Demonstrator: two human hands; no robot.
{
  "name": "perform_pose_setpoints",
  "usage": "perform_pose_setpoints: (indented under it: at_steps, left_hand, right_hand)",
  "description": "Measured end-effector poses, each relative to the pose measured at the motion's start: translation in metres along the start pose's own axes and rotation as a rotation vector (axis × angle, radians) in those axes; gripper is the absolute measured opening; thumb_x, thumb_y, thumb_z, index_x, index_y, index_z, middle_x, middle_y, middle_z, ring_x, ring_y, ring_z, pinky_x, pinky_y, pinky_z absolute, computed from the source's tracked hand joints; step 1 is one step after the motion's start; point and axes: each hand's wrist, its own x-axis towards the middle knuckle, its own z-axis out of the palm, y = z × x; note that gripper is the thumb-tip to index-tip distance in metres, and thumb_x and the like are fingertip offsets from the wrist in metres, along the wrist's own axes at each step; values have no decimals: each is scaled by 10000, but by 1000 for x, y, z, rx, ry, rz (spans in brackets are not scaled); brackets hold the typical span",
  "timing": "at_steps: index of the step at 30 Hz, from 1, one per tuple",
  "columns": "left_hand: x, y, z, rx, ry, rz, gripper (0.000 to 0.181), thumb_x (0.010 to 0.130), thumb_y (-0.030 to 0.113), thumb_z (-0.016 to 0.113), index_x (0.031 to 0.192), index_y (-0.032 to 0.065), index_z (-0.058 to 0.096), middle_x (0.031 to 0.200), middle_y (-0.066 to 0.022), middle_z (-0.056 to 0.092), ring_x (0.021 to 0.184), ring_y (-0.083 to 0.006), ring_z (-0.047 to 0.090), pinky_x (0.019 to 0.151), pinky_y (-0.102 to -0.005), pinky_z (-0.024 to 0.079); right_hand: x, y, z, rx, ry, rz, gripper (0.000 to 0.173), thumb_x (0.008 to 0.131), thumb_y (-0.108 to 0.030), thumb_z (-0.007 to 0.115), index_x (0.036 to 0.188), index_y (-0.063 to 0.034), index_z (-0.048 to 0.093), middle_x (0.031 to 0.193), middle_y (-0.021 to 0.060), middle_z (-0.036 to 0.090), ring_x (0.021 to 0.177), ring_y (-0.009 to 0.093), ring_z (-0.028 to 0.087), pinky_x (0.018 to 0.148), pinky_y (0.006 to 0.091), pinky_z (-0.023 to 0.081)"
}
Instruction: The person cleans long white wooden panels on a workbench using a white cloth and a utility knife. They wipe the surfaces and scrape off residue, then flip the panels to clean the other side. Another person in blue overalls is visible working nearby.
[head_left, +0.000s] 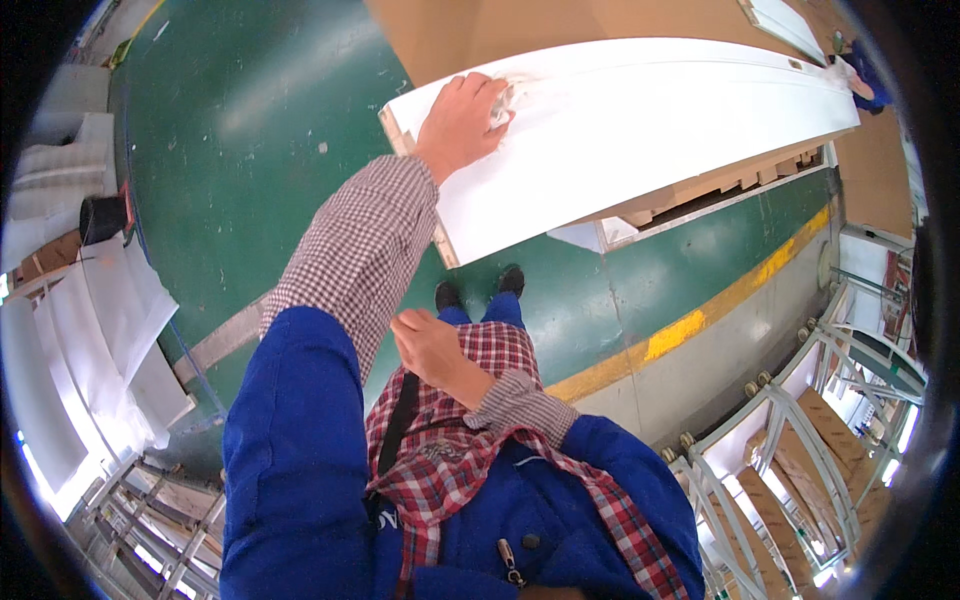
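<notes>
My left hand presses a crumpled white cloth onto the near left end of a long white panel. Faint smudges show on the surface beside the cloth. The panel's end edge has bare wood-coloured patches. My right hand hangs before my red checked apron, its fingers curled, with nothing visible in them. It is apart from the panel.
At the panel's far right end, another person's hand holds a white cloth. Brown board lies under the panel. Metal racks stand at right, white sheets at left. A yellow line crosses the green floor.
</notes>
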Motion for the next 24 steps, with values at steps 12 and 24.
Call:
perform_pose_setpoints:
  at_steps: [12,24]
  left_hand:
    - [40,39,20,-27,35,-172,286,733,221,692,939,46,599,942,-94,555,888,-285,520,768,-384,427]
    - [77,72,65,199,124,-152,312,709,221,713,953,66,597,932,-103,577,817,-295,540,723,-379,440]
  right_hand:
    - [16,111,-155,-159,527,-70,329,699,58,632,1014,-33,653,807,101,596,698,251,588,589,314,490]
    - [30,379,-452,-748,903,2,107,844,-156,591,866,-71,651,712,74,550,611,232,517,548,360,443]
